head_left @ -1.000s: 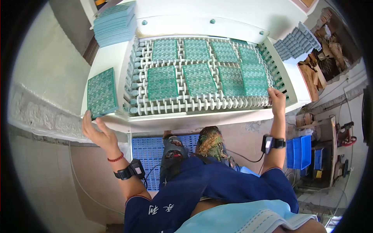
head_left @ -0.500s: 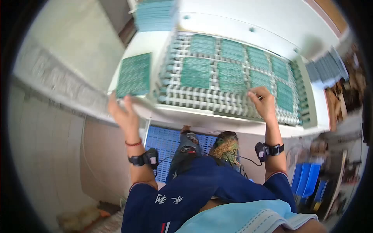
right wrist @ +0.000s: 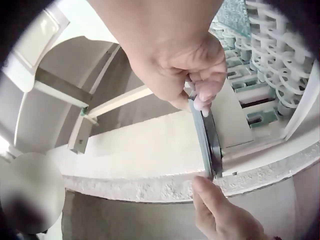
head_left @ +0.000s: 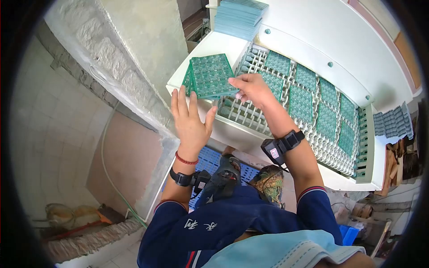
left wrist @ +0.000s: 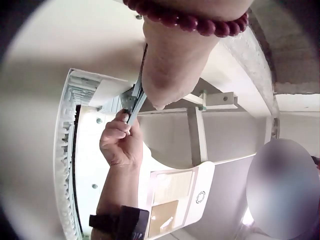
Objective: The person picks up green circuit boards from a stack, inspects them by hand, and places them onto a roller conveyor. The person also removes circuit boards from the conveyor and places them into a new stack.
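Note:
Several green patterned boards [head_left: 212, 73] lie over the white ledge in the head view, one fanned out at an angle on the left. My right hand [head_left: 255, 91] pinches their right edge between thumb and fingers. At their near left edge is my left hand [head_left: 191, 123], its fingers extended and tips against or very near the boards. Edge-on in the right wrist view, the thin stack [right wrist: 204, 140] stands between the right hand [right wrist: 185, 65] and left hand [right wrist: 225, 212]. The left wrist view shows the right hand [left wrist: 121, 142] gripping the stack's edge [left wrist: 136, 102].
Right of the ledge, a roller conveyor [head_left: 328, 149] carries rows of green boards [head_left: 301, 103]. A tall stack of boards [head_left: 237, 20] stands at the ledge's back, and grey-blue stacked pieces [head_left: 393, 123] sit at the far right. A rough concrete wall edge [head_left: 114, 58] runs along the left.
My right hand has moved left from the conveyor's right side to the boards on the ledge and grips them. The boards are now fanned and turned. The head view has swung left.

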`<action>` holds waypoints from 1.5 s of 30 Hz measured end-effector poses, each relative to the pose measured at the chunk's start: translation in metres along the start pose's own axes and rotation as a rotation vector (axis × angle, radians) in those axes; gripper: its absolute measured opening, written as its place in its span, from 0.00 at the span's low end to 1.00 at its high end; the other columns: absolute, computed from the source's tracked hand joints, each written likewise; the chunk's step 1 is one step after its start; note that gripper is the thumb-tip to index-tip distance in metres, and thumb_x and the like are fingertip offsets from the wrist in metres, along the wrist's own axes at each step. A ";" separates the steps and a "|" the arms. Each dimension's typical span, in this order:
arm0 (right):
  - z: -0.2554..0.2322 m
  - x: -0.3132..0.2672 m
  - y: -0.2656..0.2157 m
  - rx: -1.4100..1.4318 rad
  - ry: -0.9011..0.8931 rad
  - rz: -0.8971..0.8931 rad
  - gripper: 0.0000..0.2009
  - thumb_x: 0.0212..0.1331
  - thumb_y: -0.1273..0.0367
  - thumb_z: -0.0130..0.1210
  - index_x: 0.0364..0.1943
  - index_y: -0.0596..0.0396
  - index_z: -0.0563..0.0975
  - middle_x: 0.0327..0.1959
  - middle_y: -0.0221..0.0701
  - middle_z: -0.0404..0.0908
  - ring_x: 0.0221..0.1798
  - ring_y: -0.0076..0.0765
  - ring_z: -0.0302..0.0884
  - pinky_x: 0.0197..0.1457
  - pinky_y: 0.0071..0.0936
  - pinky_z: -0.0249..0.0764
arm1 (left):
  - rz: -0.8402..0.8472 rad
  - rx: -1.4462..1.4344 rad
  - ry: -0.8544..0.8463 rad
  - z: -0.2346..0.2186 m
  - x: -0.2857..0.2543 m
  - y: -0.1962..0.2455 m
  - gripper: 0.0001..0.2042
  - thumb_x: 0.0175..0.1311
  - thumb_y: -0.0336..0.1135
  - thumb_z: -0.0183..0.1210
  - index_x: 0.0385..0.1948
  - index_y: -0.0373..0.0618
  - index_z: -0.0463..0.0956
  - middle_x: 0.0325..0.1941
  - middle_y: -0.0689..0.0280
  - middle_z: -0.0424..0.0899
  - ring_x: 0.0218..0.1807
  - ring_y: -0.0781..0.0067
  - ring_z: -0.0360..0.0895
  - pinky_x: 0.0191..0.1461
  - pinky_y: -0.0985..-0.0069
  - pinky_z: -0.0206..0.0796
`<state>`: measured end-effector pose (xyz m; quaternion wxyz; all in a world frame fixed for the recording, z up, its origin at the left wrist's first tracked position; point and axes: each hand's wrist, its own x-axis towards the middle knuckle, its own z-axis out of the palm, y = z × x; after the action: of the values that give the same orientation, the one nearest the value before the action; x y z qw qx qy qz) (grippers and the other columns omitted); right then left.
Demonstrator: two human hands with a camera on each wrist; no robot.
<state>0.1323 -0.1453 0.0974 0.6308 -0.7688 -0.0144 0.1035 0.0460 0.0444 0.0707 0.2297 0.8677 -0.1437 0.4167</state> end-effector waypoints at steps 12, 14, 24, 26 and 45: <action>-0.072 -0.147 0.072 0.494 0.294 0.019 0.09 0.55 0.69 0.59 0.30 0.64 0.77 0.19 0.26 0.75 0.13 0.17 0.66 0.14 0.13 0.62 | -0.646 -1.659 -0.439 0.012 -0.041 0.051 0.26 0.65 0.45 0.48 0.58 0.36 0.60 0.60 0.53 0.66 0.61 0.60 0.65 0.62 0.63 0.58; -0.067 -0.168 0.092 0.524 0.329 0.031 0.08 0.55 0.70 0.59 0.31 0.63 0.77 0.20 0.26 0.76 0.13 0.15 0.67 0.14 0.11 0.63 | -0.808 -2.032 -0.627 0.030 -0.048 0.059 0.26 0.67 0.42 0.45 0.61 0.34 0.55 0.62 0.53 0.64 0.62 0.61 0.63 0.63 0.65 0.58; -0.058 -0.214 0.106 0.262 0.242 0.144 0.11 0.57 0.68 0.57 0.35 0.63 0.76 0.21 0.25 0.77 0.19 0.16 0.73 0.20 0.15 0.70 | -1.032 -2.017 -0.802 0.060 -0.063 0.088 0.24 0.59 0.26 0.46 0.59 0.30 0.55 0.57 0.51 0.69 0.57 0.60 0.71 0.60 0.66 0.63; -0.061 -0.216 0.100 0.156 0.264 0.142 0.10 0.56 0.68 0.59 0.32 0.63 0.77 0.18 0.25 0.76 0.20 0.15 0.72 0.21 0.15 0.67 | -1.020 -1.974 -0.805 0.059 -0.066 0.085 0.25 0.59 0.26 0.46 0.60 0.30 0.55 0.57 0.51 0.69 0.56 0.59 0.71 0.60 0.64 0.64; -0.061 -0.201 0.096 0.090 0.250 0.224 0.08 0.55 0.69 0.59 0.26 0.60 0.78 0.15 0.24 0.74 0.16 0.14 0.70 0.18 0.13 0.64 | -1.145 -1.996 -0.715 0.058 -0.079 0.059 0.20 0.62 0.24 0.48 0.57 0.32 0.60 0.54 0.53 0.72 0.53 0.63 0.74 0.55 0.67 0.69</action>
<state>-0.0635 -0.2547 0.0434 0.6462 -0.7434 0.1545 0.0774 0.0097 -0.0317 -0.0072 0.8985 0.3122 -0.0523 -0.3042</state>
